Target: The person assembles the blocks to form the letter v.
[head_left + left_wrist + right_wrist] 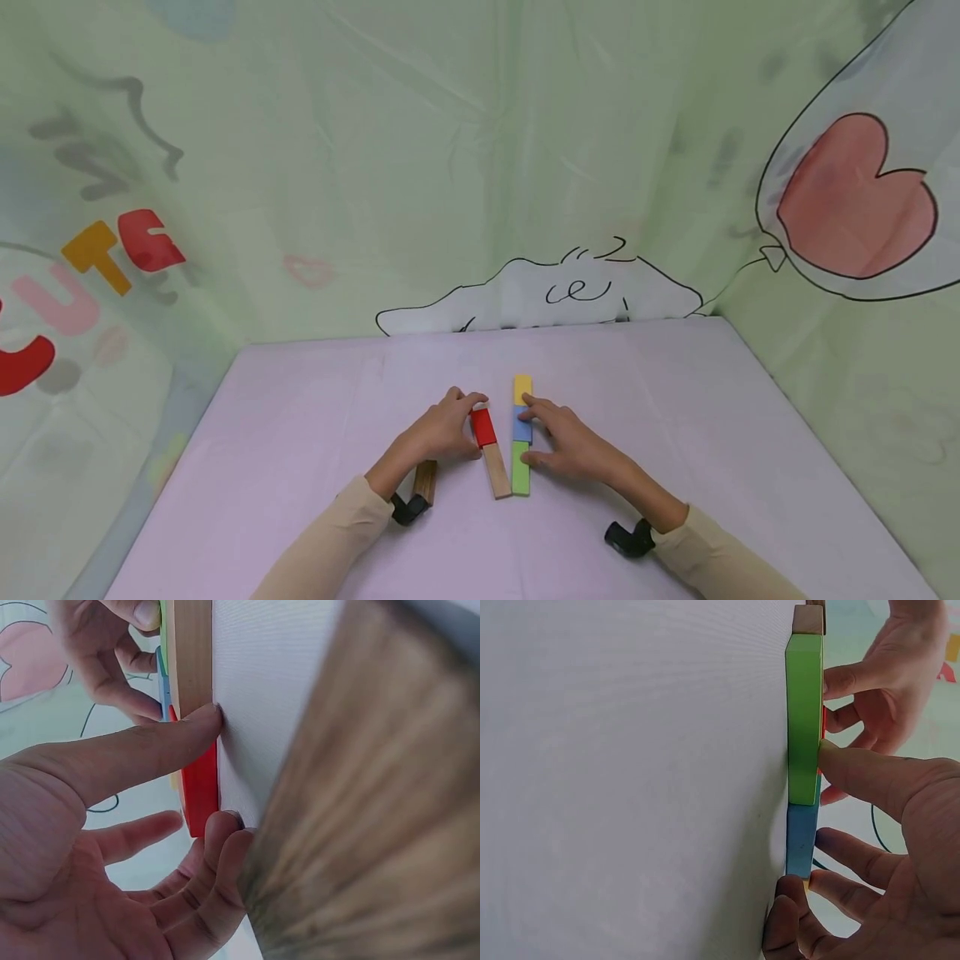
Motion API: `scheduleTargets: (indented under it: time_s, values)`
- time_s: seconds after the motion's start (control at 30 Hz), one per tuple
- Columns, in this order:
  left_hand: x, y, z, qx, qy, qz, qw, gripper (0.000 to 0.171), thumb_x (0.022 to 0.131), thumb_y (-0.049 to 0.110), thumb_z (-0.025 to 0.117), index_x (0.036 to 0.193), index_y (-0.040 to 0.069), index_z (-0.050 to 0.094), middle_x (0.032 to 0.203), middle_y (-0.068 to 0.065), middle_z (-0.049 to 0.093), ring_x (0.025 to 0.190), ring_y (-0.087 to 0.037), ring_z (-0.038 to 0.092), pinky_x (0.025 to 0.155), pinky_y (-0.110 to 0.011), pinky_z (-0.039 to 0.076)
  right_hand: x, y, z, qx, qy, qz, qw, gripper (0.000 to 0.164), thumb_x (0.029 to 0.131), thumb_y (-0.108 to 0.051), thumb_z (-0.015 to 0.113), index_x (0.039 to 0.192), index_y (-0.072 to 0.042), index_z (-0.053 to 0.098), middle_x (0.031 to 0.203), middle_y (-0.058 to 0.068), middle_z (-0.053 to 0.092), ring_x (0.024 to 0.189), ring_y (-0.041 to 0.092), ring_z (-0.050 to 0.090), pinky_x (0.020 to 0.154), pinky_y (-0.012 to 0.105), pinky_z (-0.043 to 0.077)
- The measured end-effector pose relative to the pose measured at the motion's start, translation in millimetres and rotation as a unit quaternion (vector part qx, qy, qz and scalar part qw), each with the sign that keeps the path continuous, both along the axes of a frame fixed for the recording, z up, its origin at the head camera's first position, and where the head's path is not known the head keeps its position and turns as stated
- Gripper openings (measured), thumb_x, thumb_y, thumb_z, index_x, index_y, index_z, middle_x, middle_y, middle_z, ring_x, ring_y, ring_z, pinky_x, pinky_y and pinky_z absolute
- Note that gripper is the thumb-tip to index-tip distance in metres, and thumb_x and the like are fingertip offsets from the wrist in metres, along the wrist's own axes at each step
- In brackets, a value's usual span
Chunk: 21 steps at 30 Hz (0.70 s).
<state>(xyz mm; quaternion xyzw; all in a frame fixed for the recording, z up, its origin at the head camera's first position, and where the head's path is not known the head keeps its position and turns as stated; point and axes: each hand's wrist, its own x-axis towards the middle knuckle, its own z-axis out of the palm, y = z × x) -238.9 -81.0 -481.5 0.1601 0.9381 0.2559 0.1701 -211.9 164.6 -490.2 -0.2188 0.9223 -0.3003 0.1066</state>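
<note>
A red block (483, 427) and a light wooden block (497, 472) lie end to end in a slanted row. My left hand (442, 427) holds the red block, thumb at its joint with the wooden one, fingers around its far end. Beside them runs a straight row of a yellow block (522, 385), a blue block (521, 432) and a green block (521, 471). My right hand (573, 446) touches this row from the right, thumb on the green block, fingers spread along the blue and yellow ones. The rows come together at their near ends.
A darker wooden block (425, 482) lies near my left wrist, large and blurred in the left wrist view. The table (637, 375) has a pale cloth. Printed fabric walls (420, 167) rise behind it and at both sides. Black wrist cameras sit on both wrists.
</note>
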Motion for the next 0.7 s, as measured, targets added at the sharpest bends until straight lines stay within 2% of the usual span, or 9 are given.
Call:
scheduleTargets:
  time_s: [0.17, 0.3, 0.43, 0.57, 0.7]
  values:
    - [-0.2, -3.3, -0.4, 0.002, -0.007, -0.007, 0.9999, 0.086, 0.081, 0.020, 0.091, 0.156, 0.022, 0.050, 0.140, -0.014, 0.055, 0.110, -0.025, 0.061, 0.091, -0.049, 0.061, 0.4, -0.3, 0.4, 0.002, -0.004, -0.005, 1.000, 0.058, 0.090, -0.024, 0.086, 0.139, -0.009, 0.060, 0.167, 0.019, 0.042, 0.148, 0.046, 0.047, 0.117, 0.060, 0.044]
    - [1.1, -9.8, 3.4, 0.009, 0.003, -0.012, 0.9999, 0.086, 0.082, 0.023, 0.090, 0.157, 0.021, 0.048, 0.139, -0.012, 0.058, 0.111, -0.024, 0.061, 0.092, -0.048, 0.060, 1.0, -0.6, 1.0, 0.001, -0.009, -0.010, 1.000, 0.058, 0.089, -0.025, 0.086, 0.139, -0.010, 0.061, 0.168, 0.018, 0.042, 0.149, 0.046, 0.045, 0.118, 0.060, 0.043]
    - [5.2, -20.6, 12.9, 0.028, 0.015, -0.007, 0.9995, 0.085, 0.083, 0.022, 0.089, 0.157, 0.018, 0.048, 0.139, -0.014, 0.060, 0.113, -0.026, 0.062, 0.092, -0.048, 0.060, 1.3, -0.9, 0.9, 0.000, -0.012, -0.011, 1.000, 0.058, 0.089, -0.025, 0.086, 0.139, -0.010, 0.061, 0.168, 0.018, 0.042, 0.150, 0.046, 0.044, 0.119, 0.061, 0.042]
    - [11.2, -35.5, 24.4, 0.033, 0.011, -0.009, 0.9994, 0.083, 0.083, 0.022, 0.089, 0.156, 0.016, 0.050, 0.139, -0.017, 0.060, 0.115, -0.029, 0.063, 0.092, -0.049, 0.059, 1.9, -0.5, 0.9, -0.001, -0.009, -0.011, 1.000, 0.057, 0.089, -0.024, 0.086, 0.139, -0.010, 0.061, 0.168, 0.018, 0.042, 0.150, 0.046, 0.044, 0.119, 0.060, 0.042]
    - [17.9, -54.0, 35.7, 0.027, -0.018, -0.034, 0.9989, 0.081, 0.084, 0.021, 0.089, 0.156, 0.015, 0.051, 0.140, -0.017, 0.058, 0.100, -0.024, 0.062, 0.084, -0.041, 0.056, 2.5, -0.6, 0.8, -0.005, -0.008, -0.010, 1.000, 0.057, 0.090, -0.023, 0.086, 0.139, -0.009, 0.061, 0.168, 0.018, 0.042, 0.150, 0.046, 0.044, 0.119, 0.060, 0.042]
